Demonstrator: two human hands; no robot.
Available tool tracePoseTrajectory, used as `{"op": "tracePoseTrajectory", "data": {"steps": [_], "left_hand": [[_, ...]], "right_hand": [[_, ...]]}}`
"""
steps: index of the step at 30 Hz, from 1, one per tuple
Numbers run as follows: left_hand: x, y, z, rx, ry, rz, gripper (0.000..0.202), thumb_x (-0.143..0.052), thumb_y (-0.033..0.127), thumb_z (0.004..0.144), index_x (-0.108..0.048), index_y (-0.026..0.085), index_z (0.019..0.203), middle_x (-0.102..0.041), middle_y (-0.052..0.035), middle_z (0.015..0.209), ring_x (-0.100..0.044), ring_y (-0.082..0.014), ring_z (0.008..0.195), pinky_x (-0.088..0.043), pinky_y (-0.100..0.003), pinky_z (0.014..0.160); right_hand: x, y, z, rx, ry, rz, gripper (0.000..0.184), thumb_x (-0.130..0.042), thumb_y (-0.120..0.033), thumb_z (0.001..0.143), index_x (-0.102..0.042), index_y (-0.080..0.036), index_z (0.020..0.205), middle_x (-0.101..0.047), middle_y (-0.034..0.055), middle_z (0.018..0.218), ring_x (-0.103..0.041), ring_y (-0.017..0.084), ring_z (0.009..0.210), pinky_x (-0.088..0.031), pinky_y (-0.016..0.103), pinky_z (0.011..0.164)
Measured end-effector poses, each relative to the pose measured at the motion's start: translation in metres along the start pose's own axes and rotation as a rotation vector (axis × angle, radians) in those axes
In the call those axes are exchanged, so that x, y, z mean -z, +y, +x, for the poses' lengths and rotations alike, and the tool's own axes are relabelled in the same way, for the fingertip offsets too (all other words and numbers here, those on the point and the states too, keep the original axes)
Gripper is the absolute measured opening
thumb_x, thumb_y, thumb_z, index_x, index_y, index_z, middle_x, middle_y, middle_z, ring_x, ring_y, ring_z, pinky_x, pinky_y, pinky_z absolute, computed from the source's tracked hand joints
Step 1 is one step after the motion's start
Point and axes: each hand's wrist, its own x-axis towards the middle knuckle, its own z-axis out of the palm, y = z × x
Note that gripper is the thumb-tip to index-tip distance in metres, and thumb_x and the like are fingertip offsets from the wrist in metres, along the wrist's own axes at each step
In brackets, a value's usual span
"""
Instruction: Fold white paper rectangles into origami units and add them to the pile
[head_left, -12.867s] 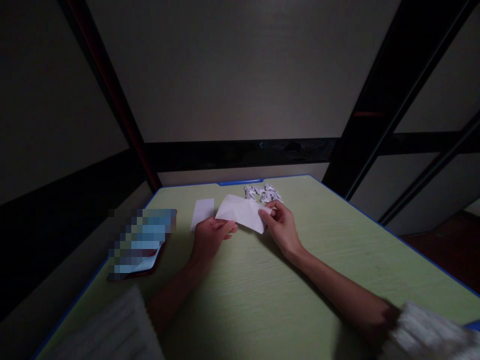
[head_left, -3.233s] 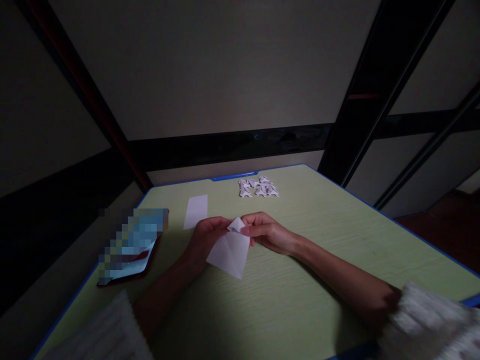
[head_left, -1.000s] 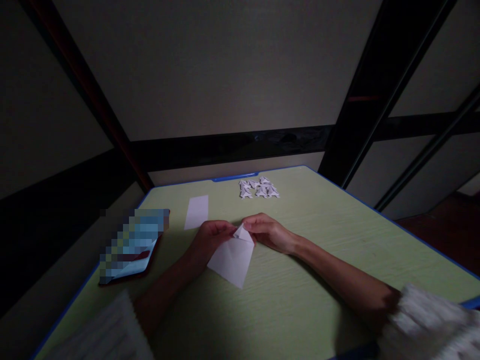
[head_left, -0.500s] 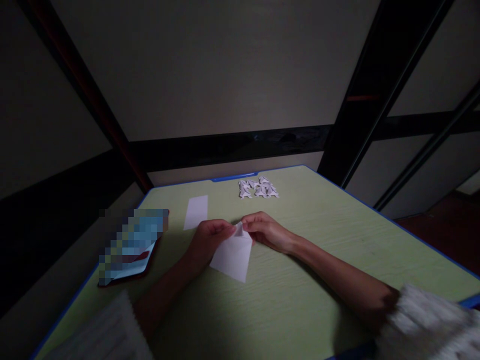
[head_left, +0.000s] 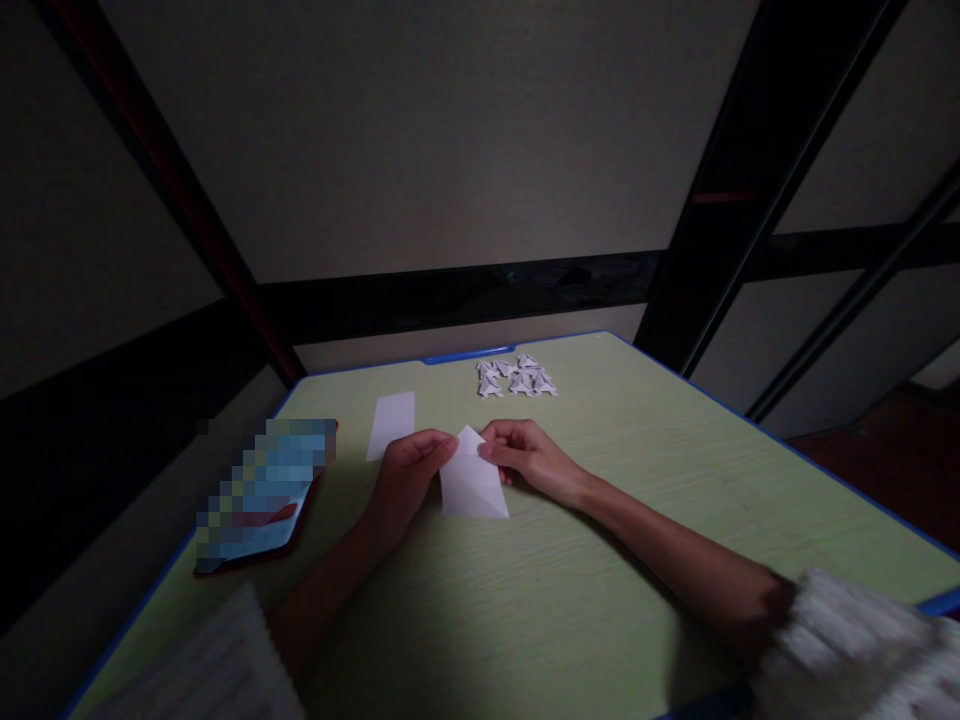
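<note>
Folded paper (head_left: pixel 474 488), two-sided pinch grip.
In my remote head view, the left hand (head_left: pixel 409 465) pinches the paper's left side and the right hand (head_left: pixel 534 458) its right side, each closed to a thumb-and-finger grip. Both wrists angle inward. The paper, tip pointing to the far edge of the counter (head_left: pixel 645 470), sits mid-counter. Folded paper pieces (head_left: pixel 522 382) lie near that edge; a flat sheet (head_left: pixel 391 424) lies toward the far left corner.

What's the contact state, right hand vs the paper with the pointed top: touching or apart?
Touching. In the head view, the right hand has its thumb over the right edge of the folded paper, near the point.
</note>
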Motion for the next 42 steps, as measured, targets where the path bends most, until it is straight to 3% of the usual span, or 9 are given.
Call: {"op": "tracePoseTrajectory", "data": {"steps": [5,12,18,24,29,35,38,42], "left_hand": [[-0.0019,-0.0003,-0.0003,0.01,-0.082,0.012,0.022,-0.057,0.034,0.058,-0.054,0.013,0.056,-0.049,0.0034,0.046,-0.041,-0.0073,0.043,-0.028,-0.018,0.042],[-0.0036,-0.0015,0.0001,-0.001,-0.188,0.123,0.026,-0.056,0.037,0.057,-0.049,0.014,0.049,-0.04,0.0058,0.041,-0.033,-0.0057,0.041,-0.021,-0.018,0.04],[-0.0025,-0.0021,-0.0033,-0.133,-0.177,0.271,0.03,-0.049,0.035,0.064,-0.042,0.015,0.043,-0.031,0.0062,0.041,-0.027,-0.0061,0.041,-0.019,-0.019,0.04],[-0.0059,0.0018,-0.0058,-0.237,-0.015,0.353,0.026,-0.048,0.03,0.066,-0.045,0.015,0.045,-0.034,0.0057,0.041,-0.03,-0.0066,0.042,-0.021,-0.019,0.039],[-0.0062,0.0028,-0.0053,-0.151,0.019,0.299,0.024,-0.051,0.031,0.065,-0.048,0.015,0.048,-0.037,0.0064,0.038,-0.032,-0.0062,0.037,-0.021,-0.019,0.036],[-0.0022,0.0036,-0.0018,-0.171,0.18,0.157,0.019,-0.053,0.029,0.063,-0.046,0.015,0.051,-0.044,0.0072,0.038,-0.036,-0.005,0.037,-0.025,-0.016,0.036],[-0.0026,0.0019,-0.001,-0.174,0.148,0.134,0.017,-0.052,0.027,0.063,-0.047,0.015,0.054,-0.046,0.0076,0.036,-0.039,-0.0049,0.035,-0.027,-0.015,0.036],[-0.006,-0.0017,-0.0033,-0.104,-0.052,0.159,0.015,-0.052,0.024,0.063,-0.046,0.015,0.052,-0.053,0.0043,0.038,-0.043,-0.0054,0.033,-0.03,-0.016,0.036]], "right_hand": [[-0.0008,0.0017,-0.0007,0.015,-0.014,-0.071,0.028,-0.053,-0.039,0.067,-0.046,-0.013,0.059,-0.037,-0.0068,0.044,-0.03,0.004,0.039,-0.019,0.018,0.039],[-0.0021,0.0001,-0.0057,0.042,-0.108,-0.22,0.029,-0.046,-0.033,0.073,-0.04,-0.014,0.053,-0.03,-0.0066,0.046,-0.027,0.004,0.043,-0.018,0.019,0.041],[-0.0021,-0.0019,-0.0078,0.072,-0.159,-0.291,0.035,-0.046,-0.04,0.073,-0.036,-0.015,0.051,-0.028,-0.0065,0.047,-0.024,0.005,0.044,-0.017,0.02,0.041],[-0.0035,-0.0008,-0.005,0.075,-0.043,-0.258,0.036,-0.048,-0.044,0.071,-0.038,-0.016,0.051,-0.031,-0.0067,0.044,-0.027,0.005,0.042,-0.018,0.019,0.04],[-0.0007,-0.0003,-0.0029,0.094,0.033,-0.236,0.033,-0.056,-0.038,0.066,-0.039,-0.015,0.05,-0.032,-0.0071,0.045,-0.027,0.004,0.042,-0.018,0.019,0.04],[-0.0005,-0.0022,0.0007,-0.016,0.04,-0.1,0.027,-0.068,-0.027,0.052,-0.045,-0.013,0.055,-0.041,-0.0065,0.047,-0.034,0.003,0.042,-0.024,0.018,0.042],[-0.0003,-0.0025,0.0017,0.025,0.188,-0.038,0.023,-0.066,-0.025,0.052,-0.046,-0.013,0.055,-0.044,-0.0053,0.048,-0.037,0.004,0.042,-0.026,0.018,0.042],[0.0005,-0.0042,0.0017,0.058,0.395,0.045,0.024,-0.066,-0.023,0.05,-0.046,-0.013,0.058,-0.048,-0.0046,0.049,-0.04,0.005,0.042,-0.029,0.019,0.04]]}}
